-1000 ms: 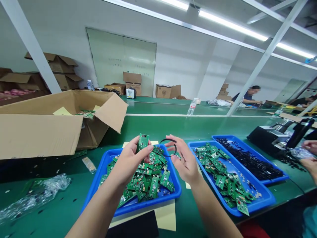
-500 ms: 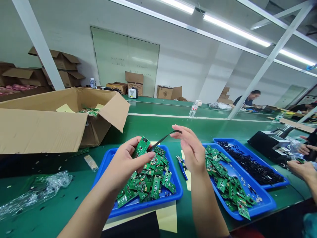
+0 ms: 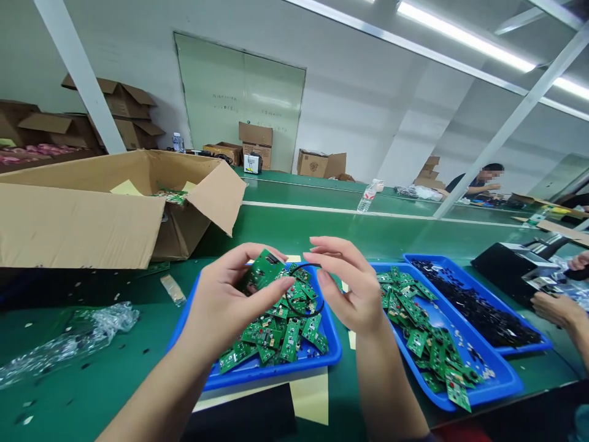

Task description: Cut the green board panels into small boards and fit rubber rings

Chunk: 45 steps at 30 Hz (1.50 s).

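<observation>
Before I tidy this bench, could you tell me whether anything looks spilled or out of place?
Yes. Dark scraps lie scattered on the table left of the near tray, beside a crumpled bag. One board seems to overhang the near rim of the middle tray.

Bright ceiling strip lights [image 3: 464,43], sharp, wide-angle edge distortion.

Left hand [image 3: 225,301] pinches circuit board [image 3: 262,270]; right hand [image 3: 352,285] loops black cable [image 3: 301,298].

Small green circuit board [image 3: 263,270], tilted, in mid-air; thin black loop [image 3: 286,296] just beside it.
</observation>
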### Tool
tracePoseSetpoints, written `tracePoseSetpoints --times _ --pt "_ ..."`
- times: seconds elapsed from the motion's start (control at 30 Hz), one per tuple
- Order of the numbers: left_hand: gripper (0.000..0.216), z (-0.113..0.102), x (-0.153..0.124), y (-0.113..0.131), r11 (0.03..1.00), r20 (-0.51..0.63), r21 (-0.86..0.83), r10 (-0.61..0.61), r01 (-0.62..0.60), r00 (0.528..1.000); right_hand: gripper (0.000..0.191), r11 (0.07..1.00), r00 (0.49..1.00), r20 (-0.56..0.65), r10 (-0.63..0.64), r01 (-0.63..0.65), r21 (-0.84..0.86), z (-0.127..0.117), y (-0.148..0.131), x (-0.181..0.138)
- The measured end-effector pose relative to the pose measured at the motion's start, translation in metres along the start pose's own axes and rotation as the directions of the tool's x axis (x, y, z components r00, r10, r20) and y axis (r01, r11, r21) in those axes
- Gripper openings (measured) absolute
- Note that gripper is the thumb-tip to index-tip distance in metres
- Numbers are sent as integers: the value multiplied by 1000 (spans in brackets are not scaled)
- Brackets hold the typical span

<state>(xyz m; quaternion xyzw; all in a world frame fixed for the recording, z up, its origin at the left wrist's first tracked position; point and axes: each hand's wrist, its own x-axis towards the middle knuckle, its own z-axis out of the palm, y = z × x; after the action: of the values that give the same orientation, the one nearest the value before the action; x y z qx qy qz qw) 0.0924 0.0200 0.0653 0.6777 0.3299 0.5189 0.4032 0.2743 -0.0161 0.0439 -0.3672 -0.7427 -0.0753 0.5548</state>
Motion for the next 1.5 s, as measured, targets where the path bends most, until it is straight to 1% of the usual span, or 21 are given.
tracePoseSetpoints --times 0.07,0.17,0.3,0.37,0.4,0.47,0.53,0.6,0.63,0.7,0.8,0.9,0.97,1.0,1.03,1.07,1.13,1.17,1.23,1.3,1.5 --pt "23 8 -2 -4 1000 27 30 0 -1 1000 34 1000 1000 25 -10 10 14 3 -2 0" --pt "21 11 -2 -9 998 48 58 7 -10 999 33 1000 999 43 -24 23 10 6 -2 0" --pt "16 7 -2 -9 998 133 57 -3 -4 991 33 993 999 12 -45 46 -105 8 4 1" --pt "13 6 -3 -7 1000 182 8 -15 14 983 38 986 1000 -1 0 0 -166 9 9 2" --pt "13 7 -3 -5 999 186 -21 -20 24 982 42 985 999 -6 39 -40 -171 9 11 2" --pt "14 8 -5 -2 996 142 -66 -47 57 989 42 987 991 -17 129 -131 -97 9 14 2" --pt "15 10 -6 0 991 51 -92 -94 99 994 28 974 978 -11 210 -208 95 9 13 1" --pt "17 12 -6 1 986 2 -109 -124 123 992 14 909 960 28 279 -273 314 12 8 0" --pt "18 12 -6 1 986 1 -114 -125 124 992 9 868 950 41 308 -299 396 15 5 -1" --pt "19 13 -4 0 987 22 -111 -114 116 993 3 813 937 36 348 -321 486 22 -1 -4" --pt "21 12 -2 -3 989 93 -75 -118 125 989 3 797 918 -38 394 -322 510 33 -5 -6" --pt "26 10 -2 -6 985 185 -65 -143 157 972 5 825 884 -179 431 -307 475 37 -2 -5" --pt "24 9 -1 -8 982 198 -80 -151 170 969 7 858 863 -286 417 -270 437 32 0 -4" --pt "22 9 0 -8 980 200 -90 -157 177 967 8 876 866 -305 396 -257 409 29 0 -4" --pt "21 9 0 -9 977 208 -98 -165 188 964 8 898 886 -294 360 -242 368 25 0 -3" --pt "21 10 0 -9 974 232 -104 -172 200 957 8 923 917 -253 308 -224 313 21 -1 -2" --pt "19 11 0 -9 970 304 -99 -185 224 934 7 971 973 -129 192 -170 165 14 -5 -1" --pt "18 12 0 -8 970 337 -87 -187 229 923 7 987 988 -67 140 -134 90 12 -7 -1" --pt "16 13 -2 -7 974 364 -64 -179 216 914 9 997 997 25 67 -66 -26 11 -11 0" --pt "15 14 -3 -6 981 351 -32 -167 190 921 11 996 996 83 41 -33 -87 12 -14 1" --pt "18 14 -6 -7 988 346 43 -156 151 925 11 994 993 113 46 -33 -108 12 -11 0"
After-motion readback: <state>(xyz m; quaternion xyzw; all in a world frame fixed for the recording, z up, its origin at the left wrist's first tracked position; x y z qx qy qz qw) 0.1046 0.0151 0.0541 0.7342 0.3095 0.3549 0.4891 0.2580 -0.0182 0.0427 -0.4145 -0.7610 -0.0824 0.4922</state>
